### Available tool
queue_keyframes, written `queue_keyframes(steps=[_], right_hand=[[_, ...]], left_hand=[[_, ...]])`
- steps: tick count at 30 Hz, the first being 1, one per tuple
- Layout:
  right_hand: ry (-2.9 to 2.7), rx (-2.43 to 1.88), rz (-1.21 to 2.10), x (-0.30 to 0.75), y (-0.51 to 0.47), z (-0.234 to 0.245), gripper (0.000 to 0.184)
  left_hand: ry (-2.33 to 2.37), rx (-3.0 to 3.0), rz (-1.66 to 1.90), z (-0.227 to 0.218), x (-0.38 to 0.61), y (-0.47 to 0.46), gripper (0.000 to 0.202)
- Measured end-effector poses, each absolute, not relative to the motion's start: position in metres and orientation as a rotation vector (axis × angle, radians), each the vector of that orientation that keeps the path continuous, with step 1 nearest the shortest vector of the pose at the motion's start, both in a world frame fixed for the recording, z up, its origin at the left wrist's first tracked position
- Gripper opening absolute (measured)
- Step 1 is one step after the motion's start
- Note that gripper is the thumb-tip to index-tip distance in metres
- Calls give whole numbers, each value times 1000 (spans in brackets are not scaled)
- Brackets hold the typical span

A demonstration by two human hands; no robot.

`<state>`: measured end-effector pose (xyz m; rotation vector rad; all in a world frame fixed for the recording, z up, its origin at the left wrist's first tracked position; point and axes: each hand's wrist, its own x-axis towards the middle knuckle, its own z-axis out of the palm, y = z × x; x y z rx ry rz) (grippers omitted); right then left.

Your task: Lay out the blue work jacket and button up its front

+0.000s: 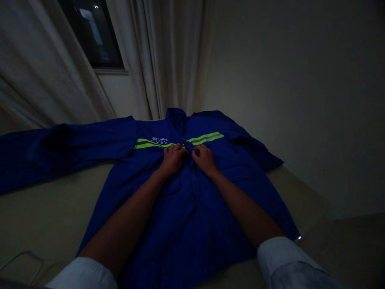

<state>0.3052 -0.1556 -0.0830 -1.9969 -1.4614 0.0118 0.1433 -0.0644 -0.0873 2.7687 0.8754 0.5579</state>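
Note:
A blue work jacket [180, 224] lies spread front side up, its collar [176, 114] at the far end. A yellow-green and grey reflective stripe [207, 137] crosses its chest, with a white printed logo [159, 140] on the left side. My left hand [173, 159] is closed at the front opening, just below the stripe, fingertips on the cloth. Close beside it, my right hand [205, 158] has its fingers curled in a pinch on the jacket's front flap. The fingertips of both hands are dark and partly hidden.
The jacket rests on a pale flat surface [57, 216]. Curtains [168, 52] and a dark window [93, 32] stand behind it, and a plain wall [285, 80] rises at the right. A thin pale cable [33, 255] loops at the lower left. The room is dim.

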Motion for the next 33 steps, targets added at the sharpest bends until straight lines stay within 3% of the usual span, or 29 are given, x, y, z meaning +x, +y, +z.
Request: queue_keyframes(steps=[4,7,9,12,15,22,33], right_hand=[[-1343,-1937,-116,300,-163,-70,25],[-1719,-1911,-26,282,-185,-54,15],[-1926,-2028,109,269,-204,-46,18],[-1889,-2285,179,257,-234,-44,24],[-1817,-2343,133,253,-251,-50,15],[-1838,-2346,-97,242,-248,-59,16],[-1872,-2392,-169,245,-241,-63,14]], left_hand=[[1098,2658,721,-84,142,-65,34],[894,2757,625,-81,141,-68,37],[703,2816,515,-82,139,-73,38],[661,2844,488,-85,137,-82,45],[675,2863,524,-86,132,-89,48],[329,2823,509,-78,116,-96,20],[149,2833,396,-75,108,-99,11]])
